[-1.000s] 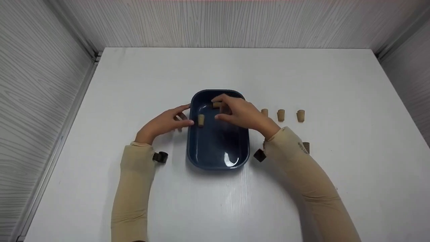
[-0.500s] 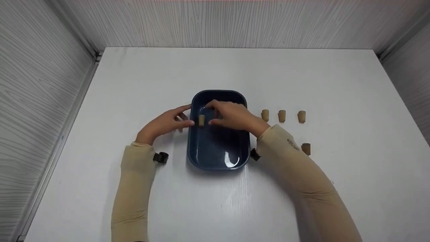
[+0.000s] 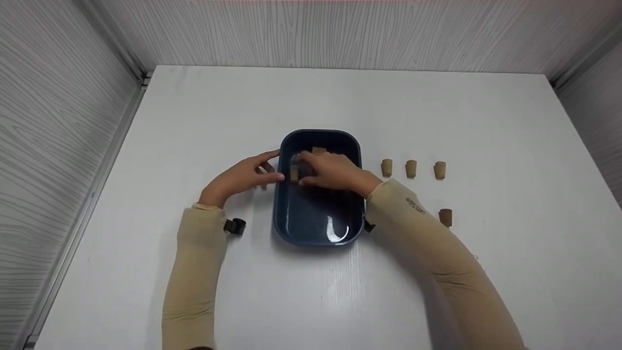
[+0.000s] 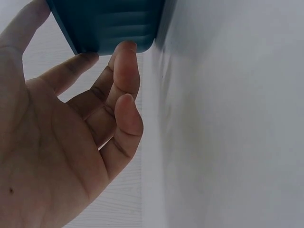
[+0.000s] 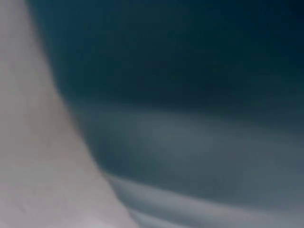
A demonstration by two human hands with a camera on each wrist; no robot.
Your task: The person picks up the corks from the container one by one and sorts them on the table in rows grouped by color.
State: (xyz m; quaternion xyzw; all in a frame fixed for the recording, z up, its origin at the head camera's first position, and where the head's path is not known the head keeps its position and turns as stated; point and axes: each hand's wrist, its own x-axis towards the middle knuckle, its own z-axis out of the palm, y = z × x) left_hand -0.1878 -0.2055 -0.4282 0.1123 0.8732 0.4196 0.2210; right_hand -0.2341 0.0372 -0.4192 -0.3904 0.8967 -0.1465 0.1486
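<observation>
In the head view a dark blue rectangular dish (image 3: 318, 223) stands mid-table. My left hand (image 3: 238, 179) is at its left side, thumb and index finger touching the rim. In the left wrist view that hand (image 4: 61, 128) shows its palm, the other fingers loosely bent below the dish (image 4: 109, 23). My right hand (image 3: 333, 171) reaches inside the dish, thumb and index finger apart on the right of a cork stopper (image 3: 294, 174). Another cork (image 3: 319, 150) lies behind the hand, partly hidden. The right wrist view is blurred, with the dish wall (image 5: 180, 57) filling most of it.
Right of the dish, three corks stand in a row: a left one (image 3: 387, 167), a middle one (image 3: 411, 168) and a right one (image 3: 440, 170). A darker cork (image 3: 445, 217) is nearer, beside the right sleeve (image 3: 418, 233). Pale panels enclose the white table (image 3: 311, 301).
The right hand has moved left and slightly nearer inside the dish, away from the far cork and up to the left cork. The left hand keeps its place at the rim.
</observation>
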